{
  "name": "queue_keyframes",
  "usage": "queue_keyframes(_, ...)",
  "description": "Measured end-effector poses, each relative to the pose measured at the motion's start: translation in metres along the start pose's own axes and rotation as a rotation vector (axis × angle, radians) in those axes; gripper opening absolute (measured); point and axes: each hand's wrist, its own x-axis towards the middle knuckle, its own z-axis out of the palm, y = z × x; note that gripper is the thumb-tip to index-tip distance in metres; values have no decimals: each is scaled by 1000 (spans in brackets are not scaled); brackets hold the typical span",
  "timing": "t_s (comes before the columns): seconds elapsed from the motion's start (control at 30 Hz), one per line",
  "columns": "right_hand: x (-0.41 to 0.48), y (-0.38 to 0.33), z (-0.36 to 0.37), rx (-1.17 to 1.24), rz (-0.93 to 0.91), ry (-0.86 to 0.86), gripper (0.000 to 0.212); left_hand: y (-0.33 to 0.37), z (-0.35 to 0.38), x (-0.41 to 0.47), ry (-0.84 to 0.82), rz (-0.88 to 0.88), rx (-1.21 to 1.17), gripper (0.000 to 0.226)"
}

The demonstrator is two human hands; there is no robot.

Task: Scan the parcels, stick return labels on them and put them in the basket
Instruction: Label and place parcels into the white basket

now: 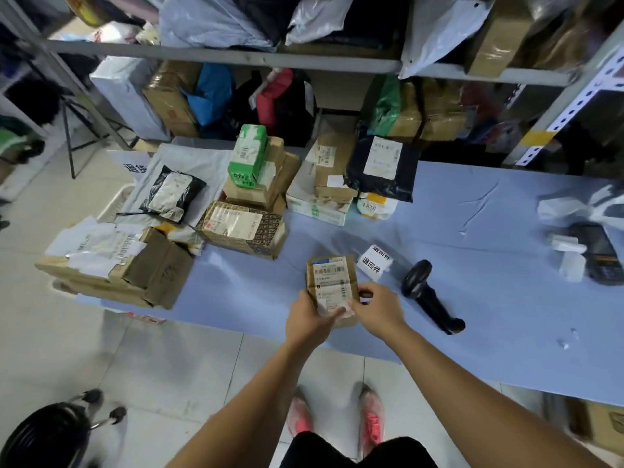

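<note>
A small brown cardboard parcel (pixel 332 282) with a white shipping label lies on the blue table (pixel 472 265) near its front edge. My left hand (pixel 309 317) grips the parcel's near left side. My right hand (pixel 378 305) pinches a small white label at the parcel's near right corner. A sheet of white return labels (pixel 374 261) lies just right of the parcel. The black handheld scanner (pixel 429 295) lies on the table further right. A white basket (pixel 116 204) holding a grey bag and a black bag stands at the table's left end.
Several parcels are stacked at the back of the table: a green box (pixel 248 157), brown boxes (pixel 243 228) and a black bag (pixel 381 168). Flat cartons (pixel 111 265) overhang the left edge. A black handheld terminal (pixel 597 255) lies far right. Shelves with parcels stand behind.
</note>
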Motion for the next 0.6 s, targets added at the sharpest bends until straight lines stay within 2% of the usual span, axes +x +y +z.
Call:
queue_keyframes(0.07, 2, 4, -13, -8, 0, 72, 23, 0, 8, -1, 20, -35, -25, 47)
queue_keyframes(0.13, 5, 11, -30, -74, -18, 233, 17, 1, 13, -2, 41, -61, -33, 46)
queue_keyframes(0.17, 7, 16, -39, -145, -21, 316, 19, 2, 15, -3, 51, -69, -32, 45)
queue_keyframes(0.23, 12, 26, -52, -302, 77, 377, 40, 5, 16, -4, 70, -83, -60, 41)
queue_keyframes(0.3, 17, 35, -60, -433, 251, 285, 66, 9, 16, -3, 85, -106, -105, 41)
queue_keyframes(0.37, 22, 44, -62, -511, 349, 165, 75, 11, 16, -2, 95, -124, -128, 43)
queue_keyframes(0.47, 31, 58, -61, -599, 348, 55, 63, 8, 18, -1, 114, -143, -154, 45)
queue_keyframes(0.6, 44, 64, -68, -834, 250, 5, 49, 3, 23, -2, 138, -127, -194, 43)
